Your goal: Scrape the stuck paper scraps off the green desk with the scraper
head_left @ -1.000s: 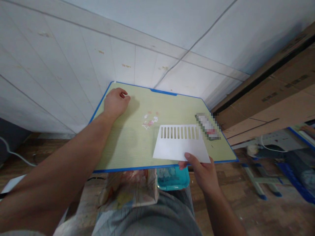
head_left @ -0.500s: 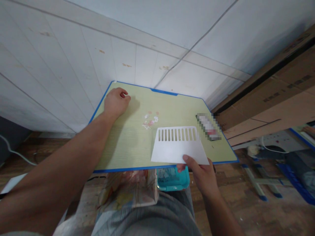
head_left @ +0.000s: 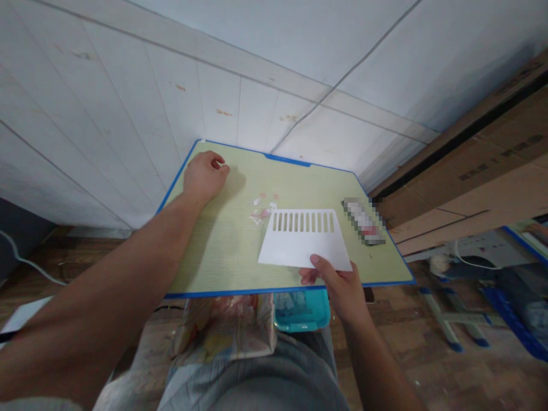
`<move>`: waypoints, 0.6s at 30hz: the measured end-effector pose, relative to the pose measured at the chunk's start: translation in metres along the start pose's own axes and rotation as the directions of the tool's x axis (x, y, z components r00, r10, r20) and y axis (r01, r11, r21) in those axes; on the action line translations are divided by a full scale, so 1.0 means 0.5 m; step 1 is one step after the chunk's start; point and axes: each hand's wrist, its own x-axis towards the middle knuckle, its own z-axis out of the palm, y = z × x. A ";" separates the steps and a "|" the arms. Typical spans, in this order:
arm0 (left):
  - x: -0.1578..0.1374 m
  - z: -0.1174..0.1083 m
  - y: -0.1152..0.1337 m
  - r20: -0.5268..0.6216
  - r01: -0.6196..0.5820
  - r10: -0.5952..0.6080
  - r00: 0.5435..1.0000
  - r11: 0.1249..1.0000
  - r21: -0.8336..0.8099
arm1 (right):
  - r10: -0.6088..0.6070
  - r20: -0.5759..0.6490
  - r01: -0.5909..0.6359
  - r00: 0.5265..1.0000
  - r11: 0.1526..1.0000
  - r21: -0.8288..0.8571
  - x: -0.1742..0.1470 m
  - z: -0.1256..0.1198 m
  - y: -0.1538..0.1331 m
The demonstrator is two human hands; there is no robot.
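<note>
My right hand (head_left: 331, 281) grips the lower right edge of a white, thin, trapezoid-shaped sheet with a row of slots (head_left: 303, 246), thumb on top and fingers underneath. The sheet is tilted over the front part of the pale green tabletop (head_left: 231, 257). Just beyond its upper left corner lie small white and pinkish scraps (head_left: 262, 214). At the table's back left, my left hand (head_left: 206, 176) rests with its fingers curled in. The palm is hidden, so whatever it may hold cannot be seen.
A blurred-out flat object, like a phone (head_left: 363, 221), lies at the table's right. Below the front edge are a turquoise bin (head_left: 302, 326) and a patterned bag (head_left: 226, 337). Cardboard boxes (head_left: 471, 171) stand on the right; a white wall (head_left: 252, 114) closes the back.
My right hand has moved the slotted sheet a little away from me and to the left, close to the scraps. My left hand stays where it was.
</note>
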 end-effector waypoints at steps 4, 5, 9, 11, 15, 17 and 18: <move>0.000 -0.001 0.001 0.003 0.004 -0.004 1.000 1.000 -0.003 | 0.016 0.053 -0.014 0.998 0.999 -0.039 -0.005 -0.003 -0.007; -0.001 -0.002 0.001 0.007 0.006 -0.006 1.000 1.000 -0.002 | 0.015 0.067 -0.012 0.998 0.999 -0.046 -0.006 -0.004 -0.008; -0.003 -0.005 0.002 0.011 0.014 -0.014 1.000 1.000 -0.004 | 0.006 0.080 -0.002 0.997 0.998 -0.056 -0.009 -0.011 -0.003; -0.004 -0.004 0.002 0.011 0.017 -0.017 1.000 1.000 -0.010 | -0.020 0.103 0.027 0.994 0.998 -0.062 -0.007 -0.016 0.005; -0.003 -0.001 0.002 0.008 0.018 -0.018 1.000 1.000 -0.017 | -0.067 0.033 0.068 0.997 0.997 -0.033 0.016 -0.013 0.021; -0.004 -0.001 0.002 0.006 0.015 -0.015 1.000 1.000 -0.014 | -0.104 -0.024 0.104 0.994 0.994 -0.031 0.036 0.000 0.024; -0.004 -0.001 0.002 0.005 0.015 -0.015 1.000 1.000 -0.011 | -0.123 -0.038 0.122 0.992 0.992 -0.033 0.046 0.009 0.024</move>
